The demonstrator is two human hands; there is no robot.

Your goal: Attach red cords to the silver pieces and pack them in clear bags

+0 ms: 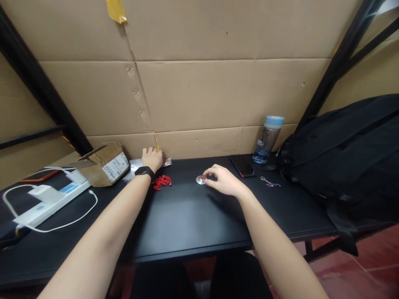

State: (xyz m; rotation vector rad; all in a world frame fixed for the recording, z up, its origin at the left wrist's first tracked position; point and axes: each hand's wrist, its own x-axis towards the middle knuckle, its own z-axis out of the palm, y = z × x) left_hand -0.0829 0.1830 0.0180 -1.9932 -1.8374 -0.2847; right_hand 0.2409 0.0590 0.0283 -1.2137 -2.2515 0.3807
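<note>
At the middle of the black table, my right hand (222, 180) pinches a small red piece between thumb and fingertips. It is right at a round, shiny silver disc (200, 180), which lies flat on the table. My left hand (152, 159), a black watch on its wrist, rests at the back on clear plastic bags (136, 164). Its fingers are bent and slightly apart, tips hidden; I see nothing gripped in them. Just right of that wrist lies a loose pile of small red pieces (161, 182), too small to identify exactly.
An opened cardboard box (104, 164) and a white power strip (59, 201) with cables occupy the left. On the right are a dark phone (245, 167), a keychain (270, 182), a blue-lidded bottle (267, 141) and a black backpack (349, 153). Cardboard panels (199, 95) line the back.
</note>
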